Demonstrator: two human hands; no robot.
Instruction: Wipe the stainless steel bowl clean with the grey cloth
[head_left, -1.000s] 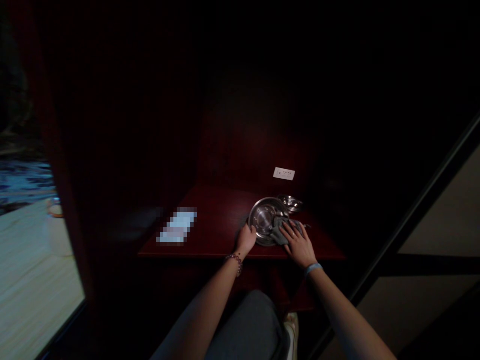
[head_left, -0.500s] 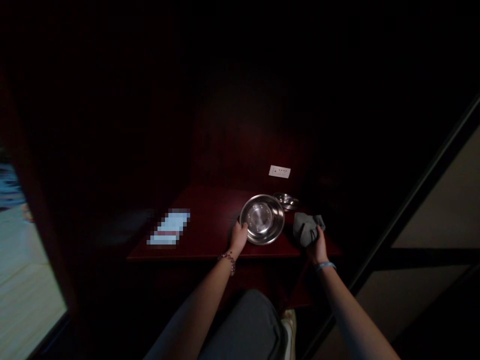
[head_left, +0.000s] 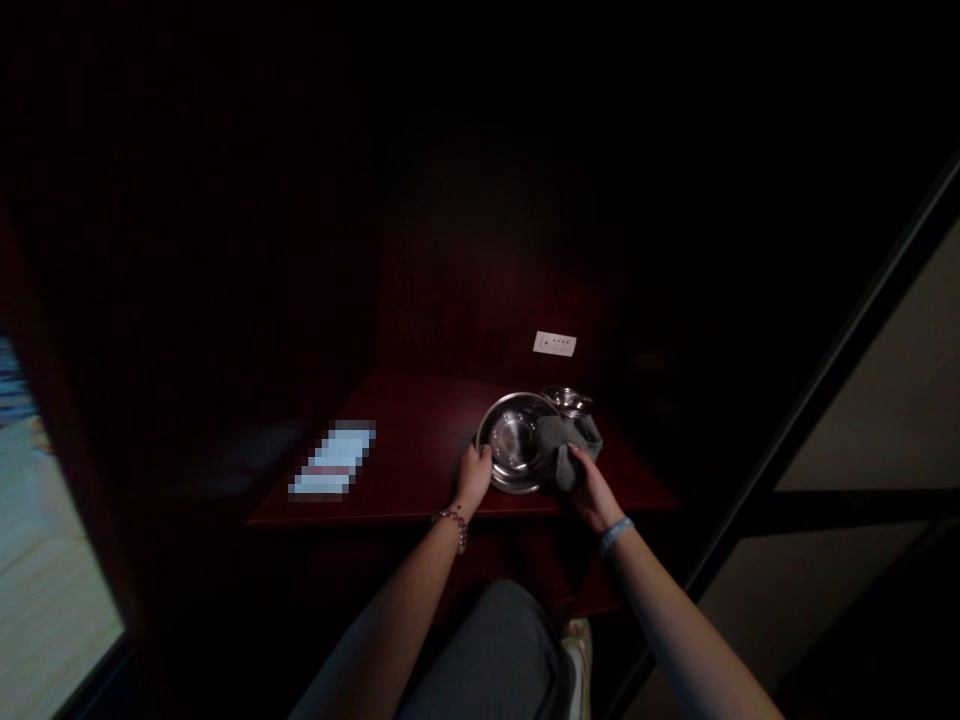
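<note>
My left hand [head_left: 474, 477] grips the left rim of a shiny steel bowl [head_left: 513, 440], its thumb on the inner side. The bowl is tilted toward me above the dark red shelf [head_left: 420, 480]. In my right hand [head_left: 592, 492] is a grey cloth [head_left: 564, 450], bunched up and lying over the bowl's right rim; some of my fingers are hidden by it. Right behind the bowl and cloth stands other steel bowlware [head_left: 568, 401], partly covered from view.
A blurred-out white sheet-like thing [head_left: 334, 460] lies on the shelf's left side. On the back wall sits a white socket plate [head_left: 555, 344]. Dark panels close in on both sides. My knee [head_left: 502, 650] is below the shelf's front edge.
My right hand has moved left with the cloth, from beside the bowl onto its right rim. My left hand still grips the bowl in nearly the same place.
</note>
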